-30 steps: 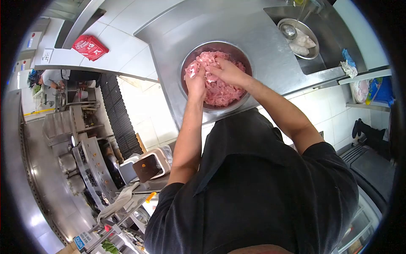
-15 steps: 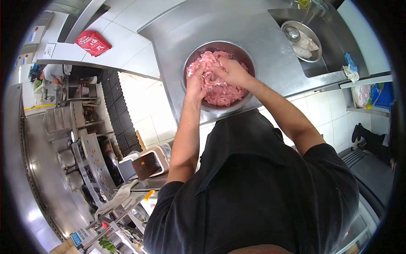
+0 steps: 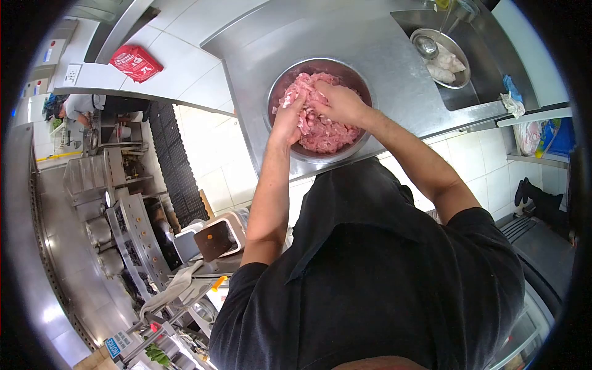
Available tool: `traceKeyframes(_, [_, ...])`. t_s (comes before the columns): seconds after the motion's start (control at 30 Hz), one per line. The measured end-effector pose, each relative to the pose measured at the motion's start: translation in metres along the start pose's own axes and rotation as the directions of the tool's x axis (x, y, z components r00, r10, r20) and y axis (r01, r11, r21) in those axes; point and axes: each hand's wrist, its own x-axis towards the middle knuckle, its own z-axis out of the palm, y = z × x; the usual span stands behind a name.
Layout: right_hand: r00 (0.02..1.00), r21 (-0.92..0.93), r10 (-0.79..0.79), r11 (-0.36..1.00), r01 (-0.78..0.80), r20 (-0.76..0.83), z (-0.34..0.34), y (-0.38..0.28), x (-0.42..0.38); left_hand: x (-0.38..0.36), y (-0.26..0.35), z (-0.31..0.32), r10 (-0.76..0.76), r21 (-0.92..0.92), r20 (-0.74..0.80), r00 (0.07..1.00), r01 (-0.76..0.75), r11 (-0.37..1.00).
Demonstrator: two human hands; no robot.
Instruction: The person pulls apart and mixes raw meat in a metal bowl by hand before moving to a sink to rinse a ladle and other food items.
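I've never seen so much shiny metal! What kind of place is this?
Most likely a restaurant kitchen. A steel counter holds a big metal bowl of raw meat, a sink sits beside it, and large pots stand nearby.

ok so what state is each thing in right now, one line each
steel bowl: upright on the counter, filled with raw pink meat
raw meat: cut in small pieces, heaped in the bowl
left hand: in the meat, fingers closed round some pieces
right hand: pressed into the meat, fingers curled
small pan: in the sink, holding a ladle and pale pieces
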Motion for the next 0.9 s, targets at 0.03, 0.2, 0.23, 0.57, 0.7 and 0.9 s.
traceKeyframes(0.03, [1.000,0.012,-0.021,1.000,0.021,-0.001,0.005,0.004,0.001,0.001,-0.001,-0.002,-0.023,-0.005,-0.016,1.000,0.023,1.000])
traceKeyframes(0.2, [0.992,0.101,-0.120,0.987,0.122,-0.026,0.017,0.003,-0.002,0.003,-0.004,-0.004,-0.004,0.062,-0.043,0.999,0.007,0.998])
traceKeyframes(0.23, [0.989,0.099,-0.144,0.984,0.147,-0.035,0.021,0.005,-0.001,0.005,-0.005,-0.005,0.009,0.062,-0.069,0.998,-0.004,0.998])
traceKeyframes(0.57, [0.989,0.277,-0.039,0.958,0.078,-0.143,0.010,-0.023,-0.012,0.003,-0.004,-0.003,-0.092,-0.057,-0.037,0.995,0.090,0.994])
traceKeyframes(0.7, [0.943,0.275,-0.040,0.952,0.137,-0.329,0.027,-0.010,-0.005,-0.005,-0.005,0.007,-0.072,-0.028,-0.019,0.997,0.071,0.997])
traceKeyframes(0.9, [0.942,0.628,0.293,0.768,-0.128,-0.166,0.038,0.010,0.007,-0.001,-0.014,0.008,-0.001,0.085,-0.090,0.996,0.009,0.996])
